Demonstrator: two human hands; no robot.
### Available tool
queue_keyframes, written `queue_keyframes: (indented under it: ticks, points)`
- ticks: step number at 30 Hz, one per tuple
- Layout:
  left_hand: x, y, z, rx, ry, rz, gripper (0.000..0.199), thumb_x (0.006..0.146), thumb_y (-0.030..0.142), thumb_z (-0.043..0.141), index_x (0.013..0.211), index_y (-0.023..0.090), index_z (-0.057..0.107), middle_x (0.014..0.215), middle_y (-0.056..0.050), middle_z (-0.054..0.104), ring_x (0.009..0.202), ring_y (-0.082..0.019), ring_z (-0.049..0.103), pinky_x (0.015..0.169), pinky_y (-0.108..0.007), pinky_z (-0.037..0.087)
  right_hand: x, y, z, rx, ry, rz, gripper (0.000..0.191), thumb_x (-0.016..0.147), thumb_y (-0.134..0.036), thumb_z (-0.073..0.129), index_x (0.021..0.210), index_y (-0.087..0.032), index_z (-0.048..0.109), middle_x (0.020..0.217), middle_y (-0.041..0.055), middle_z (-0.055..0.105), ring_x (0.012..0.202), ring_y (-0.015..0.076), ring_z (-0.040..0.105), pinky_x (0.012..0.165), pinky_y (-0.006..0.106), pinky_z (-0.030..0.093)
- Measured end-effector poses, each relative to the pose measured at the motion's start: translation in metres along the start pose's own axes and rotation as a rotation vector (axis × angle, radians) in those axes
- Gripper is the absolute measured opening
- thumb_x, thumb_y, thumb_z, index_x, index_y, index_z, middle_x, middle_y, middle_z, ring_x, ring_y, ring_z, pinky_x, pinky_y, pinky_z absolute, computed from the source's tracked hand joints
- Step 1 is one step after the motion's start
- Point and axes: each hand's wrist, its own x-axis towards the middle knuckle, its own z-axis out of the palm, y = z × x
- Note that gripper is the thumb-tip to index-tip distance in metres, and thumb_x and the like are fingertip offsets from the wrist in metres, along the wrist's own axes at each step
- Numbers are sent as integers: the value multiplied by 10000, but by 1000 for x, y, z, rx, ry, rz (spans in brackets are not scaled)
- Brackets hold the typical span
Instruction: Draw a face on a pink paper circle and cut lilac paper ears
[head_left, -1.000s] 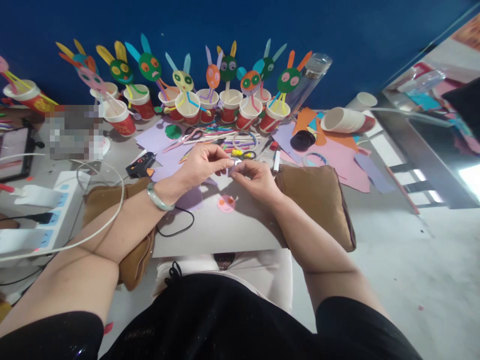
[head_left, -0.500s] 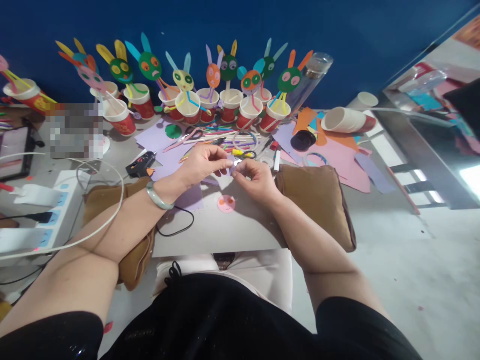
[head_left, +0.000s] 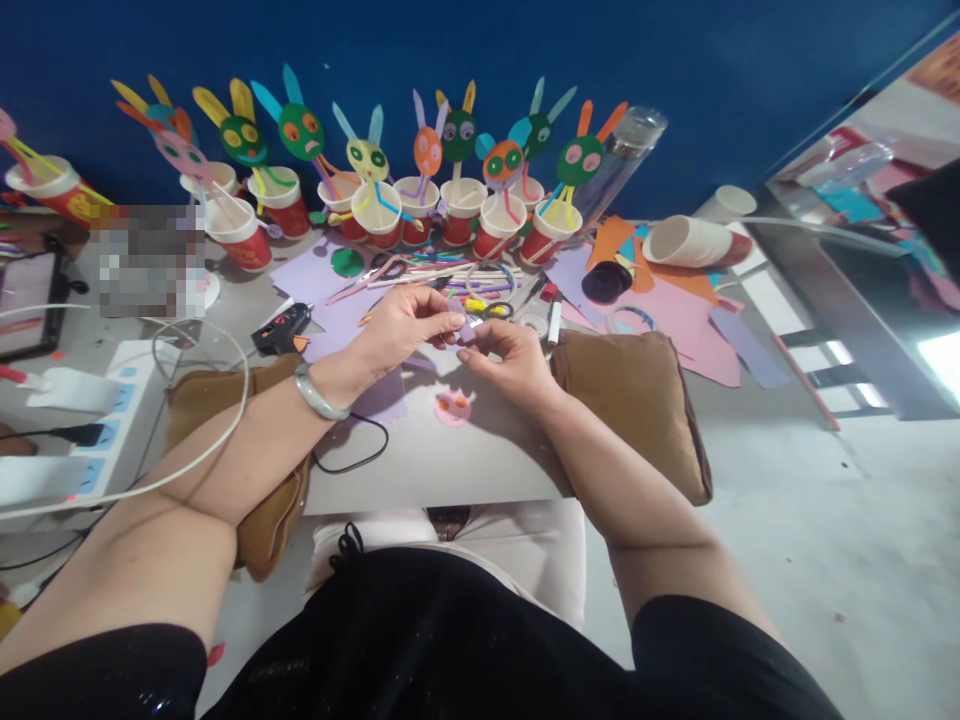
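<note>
Above the middle of the table my left hand (head_left: 415, 322) pinches a small piece of purple paper (head_left: 466, 332) between thumb and fingers. My right hand (head_left: 512, 362) is closed at the right side of the same piece; a small white bit shows near its fingertips, too small to name. Just below the hands lies a pink paper circle (head_left: 453, 408) with orange spots, flat on the grey table (head_left: 442, 470). Purple paper sheets (head_left: 330, 345) spread under and beside my left hand. Yellow-handled scissors (head_left: 487, 308) rest behind the fingers.
Red paper cups (head_left: 546, 240) holding rabbit-faced figures line the blue wall. A glue gun (head_left: 281, 328) is at left, near a power strip (head_left: 112, 420) with cables. Brown cushions (head_left: 630, 410) flank my forearms. Stacked cups (head_left: 697, 242) lie at right, beside pink paper (head_left: 675, 325).
My hands have shifted slightly and the purple paper between them has turned, showing more of its surface. The pink circle has stayed in place.
</note>
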Motion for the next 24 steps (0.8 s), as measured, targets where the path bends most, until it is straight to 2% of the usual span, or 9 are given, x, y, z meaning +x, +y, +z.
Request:
queue_keyframes:
  ticks: [4, 7, 17, 24]
  points:
    - [-1, -4, 4, -12, -15, 16, 314, 672, 351, 884, 708, 158, 639, 589, 16, 648, 552, -99, 612, 566, -241, 509, -1, 3, 2, 41, 21, 1, 480, 798, -645, 794, 749, -190, 650, 676, 2, 634, 614, 119, 515, 582, 277, 433]
    - [-3, -4, 5, -19, -25, 11, 275, 677, 326, 864, 713, 154, 652, 598, 7, 666, 549, -99, 618, 566, -241, 511, -1, 3, 3, 79, 35, -1, 517, 828, -688, 749, 717, -200, 621, 640, -4, 613, 595, 122, 513, 567, 282, 419]
    - [-1, 5, -2, 61, 2, 2, 229, 702, 319, 836, 732, 148, 687, 624, -7, 695, 580, -111, 637, 610, -261, 544, 1, 2, -6, 34, -5, -31, 510, 858, -673, 725, 700, -213, 572, 609, -20, 577, 581, 117, 477, 563, 284, 395]
    - [-1, 5, -4, 95, -30, 1, 191, 733, 311, 796, 744, 146, 701, 630, -11, 700, 576, -111, 643, 596, -253, 547, 3, 4, -5, 24, 6, -23, 445, 857, -572, 758, 680, -208, 572, 604, -25, 567, 570, 109, 466, 558, 281, 380]
